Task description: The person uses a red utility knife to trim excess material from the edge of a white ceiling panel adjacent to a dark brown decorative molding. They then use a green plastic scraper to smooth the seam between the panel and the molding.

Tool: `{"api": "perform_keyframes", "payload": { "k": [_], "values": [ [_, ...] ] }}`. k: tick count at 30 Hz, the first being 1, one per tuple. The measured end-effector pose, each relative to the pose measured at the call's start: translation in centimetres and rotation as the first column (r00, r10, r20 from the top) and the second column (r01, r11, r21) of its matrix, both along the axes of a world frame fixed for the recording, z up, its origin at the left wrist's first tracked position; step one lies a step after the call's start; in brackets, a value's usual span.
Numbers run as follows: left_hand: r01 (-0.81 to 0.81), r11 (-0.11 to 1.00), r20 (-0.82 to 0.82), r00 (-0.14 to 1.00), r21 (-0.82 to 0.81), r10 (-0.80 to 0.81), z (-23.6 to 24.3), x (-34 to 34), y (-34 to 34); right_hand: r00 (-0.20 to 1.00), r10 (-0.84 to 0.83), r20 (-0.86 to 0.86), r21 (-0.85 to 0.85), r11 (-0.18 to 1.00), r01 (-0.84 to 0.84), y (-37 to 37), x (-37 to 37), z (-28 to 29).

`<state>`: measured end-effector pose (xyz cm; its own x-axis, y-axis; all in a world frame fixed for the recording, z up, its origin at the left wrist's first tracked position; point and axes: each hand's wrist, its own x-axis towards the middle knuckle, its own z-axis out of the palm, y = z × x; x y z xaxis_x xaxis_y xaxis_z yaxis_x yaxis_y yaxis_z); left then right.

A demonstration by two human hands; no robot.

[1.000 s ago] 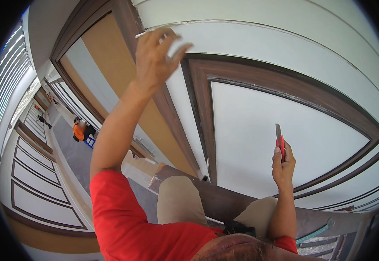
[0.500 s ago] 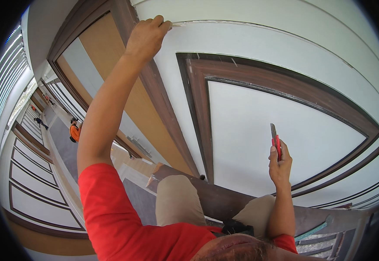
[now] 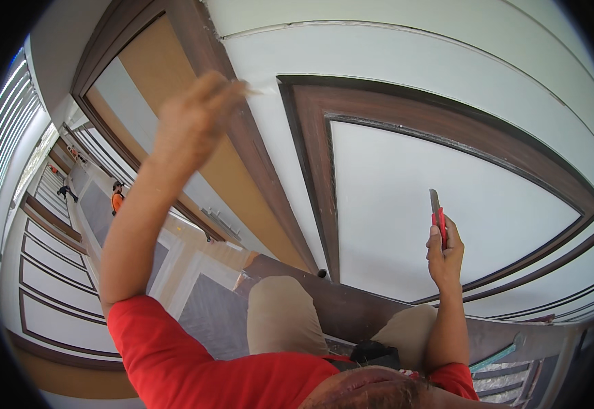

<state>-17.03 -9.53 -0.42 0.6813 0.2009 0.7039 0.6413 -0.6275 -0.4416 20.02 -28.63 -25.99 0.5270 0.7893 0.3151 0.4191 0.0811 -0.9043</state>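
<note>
My right hand [image 3: 447,252] is closed round a red utility knife [image 3: 440,221], its blade out and pointing up in front of the white panel [image 3: 392,198] with the dark wood frame [image 3: 447,112]. Motion blurs my left hand [image 3: 198,116], which is raised in front of the brown door frame [image 3: 225,82]. Its fingers look pinched, with a thin pale strip [image 3: 263,88] smeared at their tips. Above the framed panel, a rough-edged groove [image 3: 351,26] runs along the white wall, away from my left hand.
A dark brown plank [image 3: 344,310] lies by my knees. To the left is a door [image 3: 167,54] with tan and grey bands and a metal handle [image 3: 222,221]. A person in orange [image 3: 117,198] stands farther along the corridor. A teal bar [image 3: 498,356] is at lower right.
My left hand has come down and left, away from the wall groove. My right hand has barely shifted and still holds the knife.
</note>
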Motion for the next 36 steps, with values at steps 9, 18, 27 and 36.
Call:
{"api": "perform_keyframes", "payload": {
  "k": [9,18,27,36],
  "values": [
    [0.288,0.65,-0.018,0.906,-0.703,-0.422,-13.8,7.8,-1.9,1.0,-0.004,0.031,0.061,0.998,0.002,-0.2,-1.4,1.0],
    [0.328,0.755,0.293,0.938,-0.568,-0.187,-8.9,8.0,3.8,0.998,-0.056,-0.01,0.045,0.997,0.056,-0.6,-1.4,1.2],
    [-0.243,0.864,0.411,0.802,-0.44,0.435,-1.3,0.9,14.8,0.998,-0.054,-0.013,0.041,0.998,0.055,-1.0,-2.3,2.4],
    [-0.295,0.868,0.27,0.867,-0.399,0.419,0.8,-0.2,15.7,0.999,-0.042,-0.007,0.08,0.996,0.043,-1.0,-2.2,2.3]
  ]
}}
